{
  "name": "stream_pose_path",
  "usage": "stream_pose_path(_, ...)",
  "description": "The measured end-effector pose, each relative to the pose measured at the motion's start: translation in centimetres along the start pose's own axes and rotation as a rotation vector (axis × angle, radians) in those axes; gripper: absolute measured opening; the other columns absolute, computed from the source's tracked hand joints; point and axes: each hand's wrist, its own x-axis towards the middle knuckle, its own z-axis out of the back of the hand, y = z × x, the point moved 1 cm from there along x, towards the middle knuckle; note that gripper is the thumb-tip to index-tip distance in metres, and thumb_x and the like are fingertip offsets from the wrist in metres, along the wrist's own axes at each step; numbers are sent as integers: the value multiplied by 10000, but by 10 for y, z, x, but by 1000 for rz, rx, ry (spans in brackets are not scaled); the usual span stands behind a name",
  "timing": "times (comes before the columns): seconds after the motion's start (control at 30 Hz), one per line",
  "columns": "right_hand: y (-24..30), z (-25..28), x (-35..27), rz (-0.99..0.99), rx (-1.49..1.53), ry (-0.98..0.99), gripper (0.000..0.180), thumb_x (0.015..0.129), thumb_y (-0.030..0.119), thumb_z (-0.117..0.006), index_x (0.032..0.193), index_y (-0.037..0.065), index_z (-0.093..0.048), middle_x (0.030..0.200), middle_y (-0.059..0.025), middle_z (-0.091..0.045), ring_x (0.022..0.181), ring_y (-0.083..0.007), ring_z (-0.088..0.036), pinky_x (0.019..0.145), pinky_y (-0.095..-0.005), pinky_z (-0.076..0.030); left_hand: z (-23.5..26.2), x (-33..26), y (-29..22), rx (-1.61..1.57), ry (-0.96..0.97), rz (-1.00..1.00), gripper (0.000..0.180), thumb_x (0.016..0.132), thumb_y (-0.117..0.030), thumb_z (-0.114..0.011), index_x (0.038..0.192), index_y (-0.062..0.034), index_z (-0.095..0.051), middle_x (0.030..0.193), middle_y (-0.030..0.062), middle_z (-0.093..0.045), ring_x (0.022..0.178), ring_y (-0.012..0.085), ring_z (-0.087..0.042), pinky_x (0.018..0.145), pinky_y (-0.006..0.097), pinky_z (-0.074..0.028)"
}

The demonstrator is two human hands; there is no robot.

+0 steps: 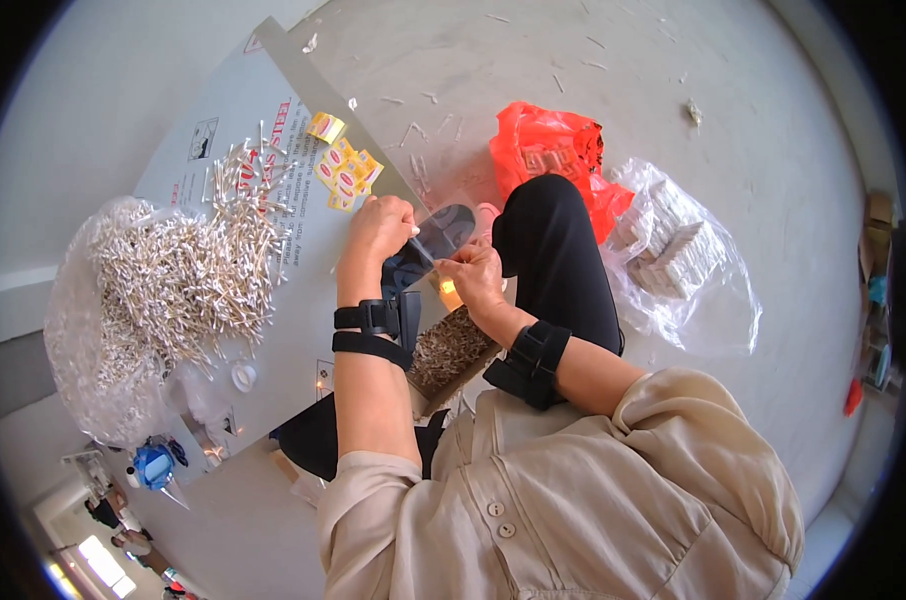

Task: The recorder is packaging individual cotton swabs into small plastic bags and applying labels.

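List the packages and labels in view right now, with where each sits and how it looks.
Yellow labels: small yellow-and-white squares with red ovals, loose on the grey board above the left hand.
Orange bag: crumpled plastic, on the floor beyond the knee.
Clear bag: transparent, holding white packed blocks, on the floor to the right.
Grey board: flat sheet with red and black print, on the left.

red bag [545, 150], yellow labels [345, 172] (red-printed)

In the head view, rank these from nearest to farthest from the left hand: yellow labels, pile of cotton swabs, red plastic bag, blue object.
From the left hand:
1. Yellow labels, just above it.
2. Red plastic bag, to the right.
3. Pile of cotton swabs, to the left.
4. Blue object, far lower left.
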Motion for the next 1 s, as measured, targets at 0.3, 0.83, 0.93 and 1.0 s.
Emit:
stream_pose_path(0.3,6,11,21,-266,479,-96,283,783,35,-728,574,35,-538,563,33,-498,509,-64,-433,466,-255,-316,-19,-15,0,0,-302,-163,132,743,-139,-750,723,-51,-654,770,124,-663,852,351,-595,751,438,-496)
stream_pose_path(0.83,7,20,25,-267,518,-89,203,799,24,-739,650,41,-603,616,27,-559,541,-69,-453,509,-270,-348,-80,-53,2,-927,-522,266,167,883,-36,-554,962,38,-681,677,104,-630,517,171,-585,499,290,-476)
stream_pose_path(0.93,7,21,24,-345,577,-123,214,807,43,-739,647,66,-599,624,31,-561,545,-69,-438,526,-263,-337,-74,-57,-8,-1072,-462,312,213,905,-30,-517,1040,60,-655,689,85,-615,483,133,-552,441,252,-440)
stream_pose_path(1.0,4,23,26,-365,592,-78,223,817,58,-736,652,94,-589,640,36,-564,548,-70,-432,527,-264,-337,-70,-57,-17,-1165,-434,349,241,910,-24,-499,1087,68,-636,697,84,-612,468,130,-540,414,243,-420)
